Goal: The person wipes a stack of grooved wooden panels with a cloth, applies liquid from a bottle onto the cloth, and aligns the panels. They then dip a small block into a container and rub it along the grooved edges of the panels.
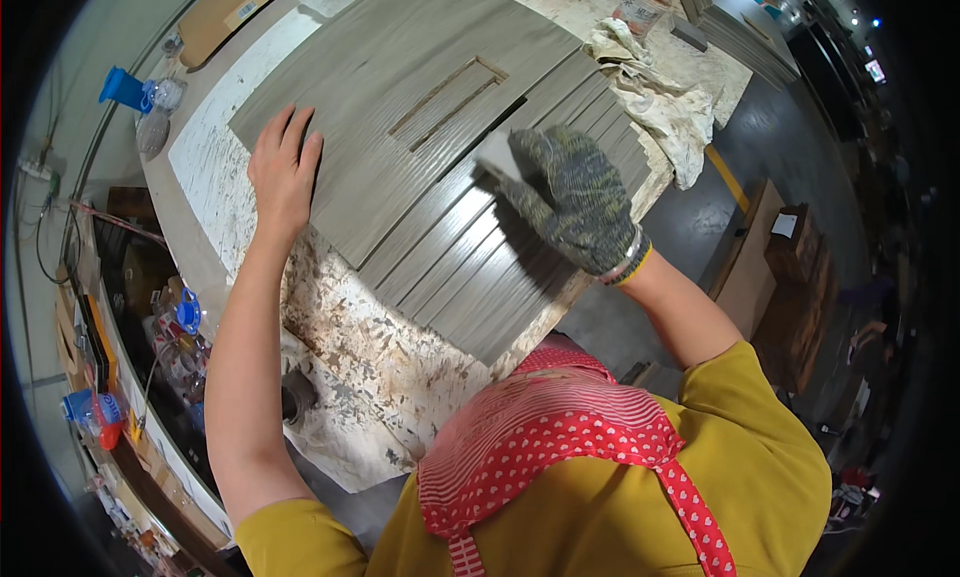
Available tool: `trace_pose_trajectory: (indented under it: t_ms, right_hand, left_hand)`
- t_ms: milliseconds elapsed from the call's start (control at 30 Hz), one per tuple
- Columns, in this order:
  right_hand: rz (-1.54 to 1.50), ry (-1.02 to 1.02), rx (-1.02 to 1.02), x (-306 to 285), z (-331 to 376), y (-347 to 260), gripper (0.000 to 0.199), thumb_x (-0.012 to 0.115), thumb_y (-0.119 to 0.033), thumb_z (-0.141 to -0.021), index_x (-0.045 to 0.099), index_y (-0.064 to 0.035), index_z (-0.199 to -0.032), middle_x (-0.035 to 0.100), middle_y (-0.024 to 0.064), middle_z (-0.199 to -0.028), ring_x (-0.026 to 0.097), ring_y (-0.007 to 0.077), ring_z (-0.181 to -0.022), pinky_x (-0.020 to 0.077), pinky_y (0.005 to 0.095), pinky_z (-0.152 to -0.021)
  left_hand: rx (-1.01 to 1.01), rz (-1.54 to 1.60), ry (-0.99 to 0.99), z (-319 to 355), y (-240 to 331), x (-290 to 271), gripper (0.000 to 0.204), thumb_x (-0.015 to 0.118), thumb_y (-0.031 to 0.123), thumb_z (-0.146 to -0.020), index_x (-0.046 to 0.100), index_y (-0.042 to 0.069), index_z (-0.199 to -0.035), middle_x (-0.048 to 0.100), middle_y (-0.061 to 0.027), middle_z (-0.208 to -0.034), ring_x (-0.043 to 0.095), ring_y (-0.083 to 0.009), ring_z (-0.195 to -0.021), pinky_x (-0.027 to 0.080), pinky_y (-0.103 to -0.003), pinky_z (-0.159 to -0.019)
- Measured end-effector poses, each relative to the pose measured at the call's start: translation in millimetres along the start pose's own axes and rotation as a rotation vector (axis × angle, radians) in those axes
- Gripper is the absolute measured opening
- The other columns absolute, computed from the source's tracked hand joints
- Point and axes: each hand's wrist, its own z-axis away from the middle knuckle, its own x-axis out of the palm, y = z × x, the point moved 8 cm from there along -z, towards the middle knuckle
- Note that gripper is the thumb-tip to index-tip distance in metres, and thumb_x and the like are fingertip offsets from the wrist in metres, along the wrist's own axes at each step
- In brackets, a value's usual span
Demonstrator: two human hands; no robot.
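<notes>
A grey wood-grain panel lies tilted across the worktable. It has a narrow rectangular groove near its middle. Beside it on the right runs a section of parallel grooved slats, with a dark slit between the two. My bare left hand rests at the panel's left edge, fingers stretched out over the surface. My right hand, in a dark grey-green knit glove, is closed on a pale flat piece above the slats. The glove hides part of that piece, so its kind is unclear.
A stained white cloth lies at the table's far right, near a clear plastic jar and a stack of panels. Blue-topped bottles stand at the left. Wooden boxes sit on the floor at the right.
</notes>
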Motion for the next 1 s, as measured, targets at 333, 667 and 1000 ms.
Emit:
trace_pose_trajectory:
  t_ms: [333, 667, 1000]
  right_hand:
    - [-0.189, -0.086, 0.250, 6.9, -4.0, 2.0, 0.045, 0.061, -0.029, -0.086, 0.057, 0.0005, -0.120, 0.059, 0.0218, -0.114, 0.054, 0.0383, -0.110, 0.0420, 0.0452, -0.097]
    - [-0.136, 0.016, 0.038, 16.1, -7.5, -52.1, 0.045, 0.069, -0.028, -0.081, 0.058, -0.0010, -0.115, 0.059, 0.0196, -0.101, 0.058, 0.0353, -0.091, 0.0473, 0.0431, -0.082]
    - [-0.077, -0.097, 0.070, 31.9, -8.8, -66.8, 0.044, 0.066, -0.030, -0.080, 0.060, -0.0023, -0.114, 0.061, 0.0192, -0.099, 0.060, 0.0348, -0.091, 0.0485, 0.0424, -0.079]
  left_hand:
    - [-0.034, 0.088, -0.004, 1.5, -7.6, 4.7, 0.042, 0.049, 0.036, -0.093, 0.056, 0.014, -0.127, 0.048, -0.0089, -0.137, 0.041, -0.0289, -0.128, 0.027, -0.044, -0.104]
    - [-0.036, 0.107, 0.022, 1.5, -7.9, 5.8, 0.041, 0.049, 0.038, -0.092, 0.057, 0.016, -0.126, 0.048, -0.0081, -0.136, 0.040, -0.0279, -0.129, 0.026, -0.045, -0.105]
    - [-0.044, 0.124, 0.054, 3.6, -6.9, 3.9, 0.041, 0.048, 0.039, -0.092, 0.058, 0.015, -0.124, 0.049, -0.0087, -0.135, 0.040, -0.0276, -0.128, 0.026, -0.045, -0.105]
